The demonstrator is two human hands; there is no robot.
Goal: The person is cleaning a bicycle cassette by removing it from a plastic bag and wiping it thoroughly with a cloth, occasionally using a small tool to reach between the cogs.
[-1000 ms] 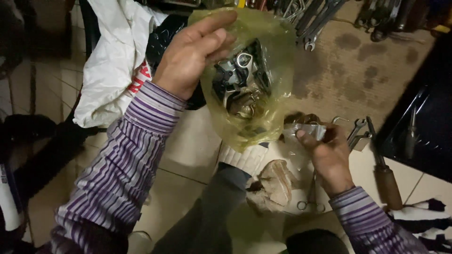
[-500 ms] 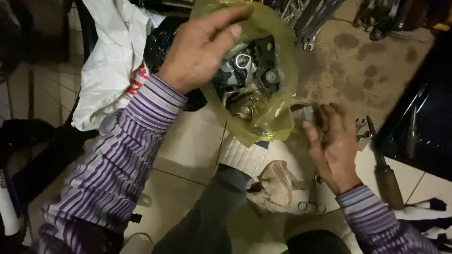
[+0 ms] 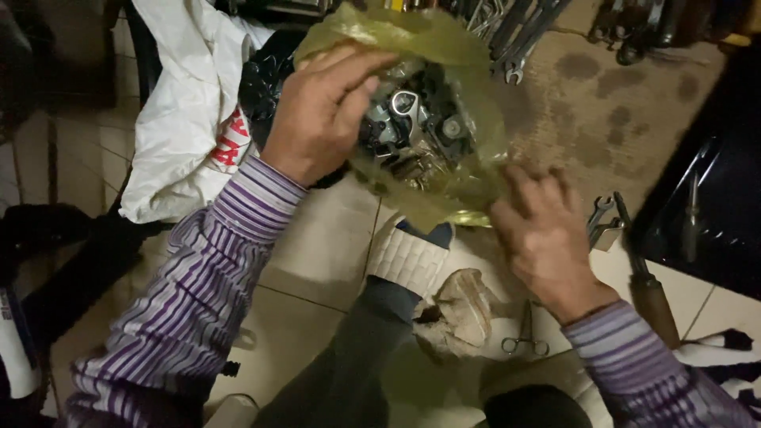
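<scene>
While your left hand (image 3: 321,119) is gripping the upper edge of the yellow plastic bag (image 3: 444,95), its fingers are lying flat and stretched across the bag's front, thumb tucked behind the film. Your left forearm, in its purple striped sleeve (image 3: 198,293), is rising steeply from the lower left, with the wrist bending slightly inward. The bag is hanging in mid-frame above the tiled floor (image 3: 325,254), and its see-through film is showing a load of metal parts (image 3: 412,127): rings, nuts and dark fittings packed together.

Your right hand (image 3: 543,238) is sitting at the bag's lower right corner, back of the hand facing up, fingers spreading loosely and curving downward. The fingertips are touching or nearly touching the bag's bottom; whether they are pinching the film or holding anything beneath, you cannot tell. The right forearm is coming in from the lower right.

Just right of that hand, a small open-end wrench (image 3: 601,218) is lying on the brown mat (image 3: 626,119), beside a wooden-handled tool (image 3: 650,289). Below the hand, small scissors-like forceps (image 3: 525,337) and a crumpled rag (image 3: 464,313) are resting on the floor. A white bag (image 3: 182,119) is slumping at upper left, and a row of wrenches (image 3: 515,36) is lying along the top.
</scene>
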